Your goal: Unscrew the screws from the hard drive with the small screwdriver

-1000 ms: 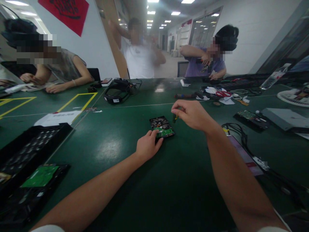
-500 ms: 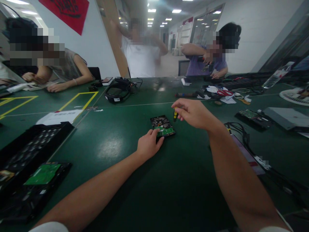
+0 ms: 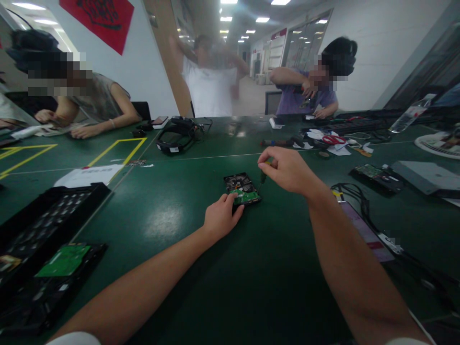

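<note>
A small hard drive (image 3: 241, 188) with a green circuit board lies on the green table (image 3: 179, 225). My left hand (image 3: 221, 216) rests against its near left corner, fingers curled on its edge. My right hand (image 3: 287, 168) hovers just right of the drive, fingers pinched round a small screwdriver (image 3: 264, 173) with a yellow and black handle. The tool points down beside the drive's right edge.
A black tray (image 3: 43, 225) and another drive with a green board (image 3: 63, 261) sit at the near left. Cables (image 3: 355, 196), a circuit board (image 3: 373, 172) and a grey box (image 3: 424, 175) lie at the right. A black headset (image 3: 176, 136) and scissors (image 3: 332, 139) lie further off. Three other people are at the far side.
My right hand has shifted slightly and turned the screwdriver between its fingers. My left hand stays on the drive. The standing person at the back has moved their arms.
</note>
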A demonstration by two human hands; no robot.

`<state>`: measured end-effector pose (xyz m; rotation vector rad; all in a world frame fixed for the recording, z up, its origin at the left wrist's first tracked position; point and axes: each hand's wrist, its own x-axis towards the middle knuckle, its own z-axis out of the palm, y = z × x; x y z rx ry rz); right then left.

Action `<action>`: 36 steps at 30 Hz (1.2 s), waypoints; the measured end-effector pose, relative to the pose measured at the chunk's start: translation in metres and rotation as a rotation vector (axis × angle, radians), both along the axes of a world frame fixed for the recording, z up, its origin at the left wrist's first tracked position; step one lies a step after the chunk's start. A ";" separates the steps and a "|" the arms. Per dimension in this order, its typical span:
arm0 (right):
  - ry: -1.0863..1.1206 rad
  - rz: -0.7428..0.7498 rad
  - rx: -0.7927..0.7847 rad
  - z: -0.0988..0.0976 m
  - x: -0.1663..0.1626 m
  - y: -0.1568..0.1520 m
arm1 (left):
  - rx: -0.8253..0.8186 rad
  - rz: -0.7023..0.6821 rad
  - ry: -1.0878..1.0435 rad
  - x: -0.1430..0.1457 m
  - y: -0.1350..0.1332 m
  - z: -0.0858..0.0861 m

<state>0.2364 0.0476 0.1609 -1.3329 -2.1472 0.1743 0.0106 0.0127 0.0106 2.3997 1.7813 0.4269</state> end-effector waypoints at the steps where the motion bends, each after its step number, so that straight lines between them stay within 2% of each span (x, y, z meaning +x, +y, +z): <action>1: 0.008 0.013 -0.004 0.000 0.000 0.000 | 0.003 0.000 -0.002 0.000 0.000 0.000; 11: 0.035 0.024 -0.105 -0.004 0.002 0.003 | -0.011 0.016 0.014 0.000 0.001 0.000; 15: -0.070 0.022 -0.009 -0.002 -0.003 0.000 | 0.004 0.010 0.010 0.000 0.000 -0.001; 18: -0.170 -0.069 0.054 -0.002 -0.011 -0.002 | 0.005 0.013 0.013 0.000 0.000 -0.001; 21: -0.244 -0.166 0.036 -0.005 -0.019 -0.003 | 0.004 0.009 0.012 0.000 -0.001 0.000; 27: -0.373 -0.205 -0.023 -0.013 -0.031 -0.005 | -0.016 0.019 0.027 0.001 0.000 0.002; 36: -0.443 -0.157 -0.083 -0.007 -0.045 -0.014 | -0.008 0.017 0.020 0.000 0.001 0.001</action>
